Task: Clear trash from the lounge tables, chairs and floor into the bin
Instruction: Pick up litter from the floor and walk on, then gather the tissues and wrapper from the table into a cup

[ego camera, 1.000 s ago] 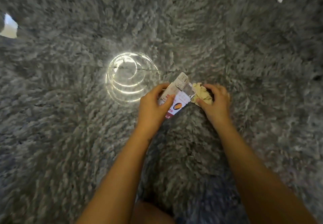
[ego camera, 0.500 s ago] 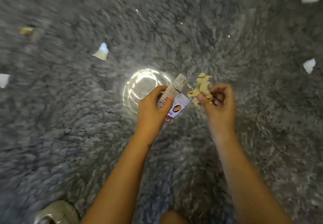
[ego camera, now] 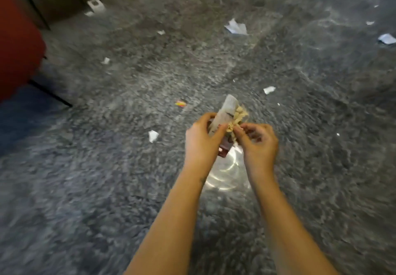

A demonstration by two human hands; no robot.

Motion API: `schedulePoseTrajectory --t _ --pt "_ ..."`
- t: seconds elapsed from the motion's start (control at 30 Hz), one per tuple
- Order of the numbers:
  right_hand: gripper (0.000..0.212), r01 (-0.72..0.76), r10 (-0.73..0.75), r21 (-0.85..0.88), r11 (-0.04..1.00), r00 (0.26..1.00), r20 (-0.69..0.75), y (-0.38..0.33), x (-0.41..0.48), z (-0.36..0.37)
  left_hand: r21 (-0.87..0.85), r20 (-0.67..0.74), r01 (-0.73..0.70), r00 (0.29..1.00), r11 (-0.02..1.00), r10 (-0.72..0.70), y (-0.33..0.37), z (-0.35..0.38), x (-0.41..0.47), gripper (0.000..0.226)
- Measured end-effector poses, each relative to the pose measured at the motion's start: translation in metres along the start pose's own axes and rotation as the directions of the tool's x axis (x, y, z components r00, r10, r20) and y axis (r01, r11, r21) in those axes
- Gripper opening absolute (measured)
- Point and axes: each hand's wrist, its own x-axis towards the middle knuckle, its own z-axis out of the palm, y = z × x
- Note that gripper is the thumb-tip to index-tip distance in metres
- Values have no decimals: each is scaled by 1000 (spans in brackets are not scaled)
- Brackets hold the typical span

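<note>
Head view: the left hand (ego camera: 201, 140) curls its fingers round a flat carton (ego camera: 226, 111), held above the middle of the carpet (ego camera: 85, 189). The right hand (ego camera: 259, 144) pinches a crumpled paper wad (ego camera: 238, 117) against it. That pinch looks light, so the wad may slip and drop. A folded white scrap (ego camera: 235, 27) lies toward the far edge, and no bin shows.

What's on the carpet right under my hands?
A bright ring-shaped glare shows on the grey carpet between the wrists. The left hand gripping the packet and the right hand pinching the crumpled paper cover its upper part, so anything lying there cannot be seen.
</note>
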Motion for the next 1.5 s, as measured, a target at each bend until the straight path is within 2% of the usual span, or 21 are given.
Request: schedulePoseTrajectory --t 0.1,0.2,0.33,0.47,0.57,0.63,0.77,0.87,0.97,1.07,1.17,1.27,1.5 --pt "14 -118 106 187 975 992 76 -42 -5 55 131 -36 -10 999 991 15 17 -62 19 21" --pt "6 -179 127 294 939 974 186 -84 -10 106 71 -132 62 990 996 -52 31 -115 29 15" --pt "17 -205 105 348 915 953 285 -137 -13 112 76 -230 69 972 995 -50 69 -145 29 25" --pt "32 -189 48 324 927 917 396 -207 5 89 38 -259 80 963 996 -68 131 -162 26 30" --pt "29 -266 98 304 915 876 473 -271 27 91 -2 -258 103 961 995 -100 180 -195 37 33" --pt "34 -322 132 278 905 834 535 -317 44 105 -43 -247 123 960 991 -130 213 -231 52 37" --pt "45 -384 187 184 905 747 638 -409 69 139 56 -199 69 978 996 -57 271 -311 80 34" --pt "43 -308 136 175 935 767 627 -467 96 171 79 -179 29 984 996 -15 311 -361 113 33" --pt "38 -208 55 181 961 786 615 -522 135 210 108 -234 -24 971 994 49 348 -412 159 30" --pt "34 -89 -37 170 982 781 624 -565 177 253 186 -306 -58 945 981 114 379 -462 204 29" --pt "27 29 -113 141 990 758 642 -589 219 300 250 -350 -34 929 968 123 391 -505 250 28" --pt "21 101 -147 107 989 710 688 -605 267 358 280 -410 -4 904 960 124 394 -546 298 28" --pt "16 280 -251 120 952 495 832 -659 383 511 292 -648 170 759 941 64 406 -627 416 24"
